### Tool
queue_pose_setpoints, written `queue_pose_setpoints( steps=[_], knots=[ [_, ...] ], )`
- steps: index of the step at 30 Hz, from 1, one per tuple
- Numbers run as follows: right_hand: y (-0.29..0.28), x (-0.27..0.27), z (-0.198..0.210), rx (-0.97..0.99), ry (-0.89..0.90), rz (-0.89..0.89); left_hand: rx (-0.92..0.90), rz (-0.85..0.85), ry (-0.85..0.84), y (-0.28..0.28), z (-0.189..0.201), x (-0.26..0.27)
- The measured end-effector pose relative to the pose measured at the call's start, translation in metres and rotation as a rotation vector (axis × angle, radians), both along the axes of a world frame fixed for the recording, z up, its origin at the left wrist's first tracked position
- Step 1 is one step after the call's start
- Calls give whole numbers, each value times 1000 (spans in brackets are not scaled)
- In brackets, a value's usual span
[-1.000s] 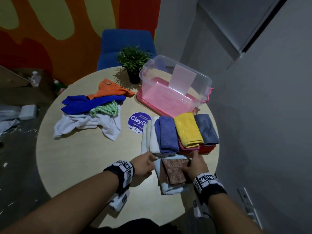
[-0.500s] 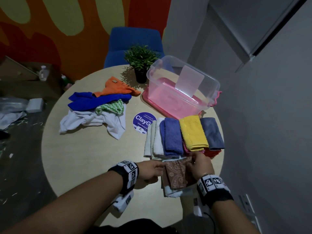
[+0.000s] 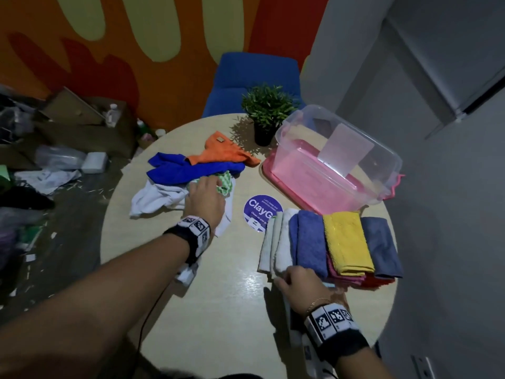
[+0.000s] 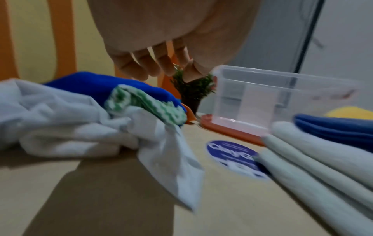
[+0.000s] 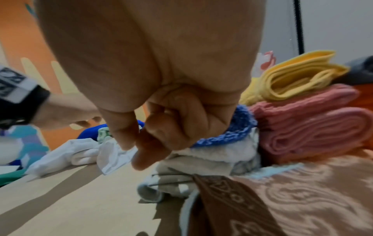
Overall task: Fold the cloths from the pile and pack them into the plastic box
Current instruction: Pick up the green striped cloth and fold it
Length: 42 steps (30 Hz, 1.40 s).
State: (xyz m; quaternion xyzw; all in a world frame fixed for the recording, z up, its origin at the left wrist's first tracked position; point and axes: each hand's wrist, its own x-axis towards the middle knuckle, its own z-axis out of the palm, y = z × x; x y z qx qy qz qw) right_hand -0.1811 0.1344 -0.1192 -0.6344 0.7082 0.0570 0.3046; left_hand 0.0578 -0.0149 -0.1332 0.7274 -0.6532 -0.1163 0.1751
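Observation:
An unfolded pile lies at the table's left: a white cloth (image 3: pixel 155 199), a blue one (image 3: pixel 191 170), an orange one (image 3: pixel 221 153) and a green-white one (image 3: pixel 225 184). My left hand (image 3: pixel 205 195) hovers just over the green-white cloth (image 4: pixel 141 103), fingers (image 4: pixel 161 70) relaxed and holding nothing. The clear plastic box (image 3: pixel 306 173) stands on its pink lid at the back right, with no cloths inside. In front of it sit folded cloths: beige-white (image 3: pixel 276 242), purple-blue (image 3: pixel 311 242), yellow (image 3: pixel 345 242), grey-blue (image 3: pixel 381 247). My right hand (image 3: pixel 295 280) sits curled, gripping nothing, over the folded brown patterned cloth (image 5: pixel 292 199).
A potted plant (image 3: pixel 266 110) stands behind the pile, beside the box. A blue chair (image 3: pixel 254 75) is beyond the round table (image 3: pixel 218 310). A purple round sticker (image 3: pixel 261 210) lies mid-table. Boxes and litter crowd the floor at left; a grey wall runs close on the right.
My left hand has left the brown cloth and reached forward-left over the pile. My right hand has stayed at the brown cloth by the folded stack.

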Motion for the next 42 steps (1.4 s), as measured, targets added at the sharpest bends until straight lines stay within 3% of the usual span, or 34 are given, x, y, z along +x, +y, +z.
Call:
queue_pose_setpoints(
  steps=[3,6,9,12,16,19,21,26,31,33,36,39,42],
  knots=[
    [-10,14,3,-4,-58,61,134,5,-274,-36,1,25],
    [-18,23,5,-25,-120,79,269,-135,-456,-49,-7,38],
    [-24,30,8,-60,-173,103,350,-163,-433,-56,-10,44],
    [-32,32,10,-99,-198,93,261,-120,-394,-56,-11,40],
    [-43,32,14,-170,-248,49,-34,-97,-54,-44,7,16],
    [-55,33,26,-271,-299,22,-59,-173,75,-34,18,0],
    [-60,36,34,-313,-341,30,32,-175,11,-34,11,3],
    [-53,44,40,-305,-375,85,443,-292,-411,-40,-10,29],
    [-43,43,41,-299,-325,91,399,-293,-454,-45,-7,32],
    [-41,41,41,-311,-324,75,224,-251,-388,-40,-3,23],
    [-44,39,43,-372,-352,23,1,-186,-37,-29,20,4],
    [-57,45,52,-508,-395,27,-67,-256,368,-11,57,-6],
    [-70,55,64,-666,-421,37,-12,-439,583,10,91,-8]
  ],
)
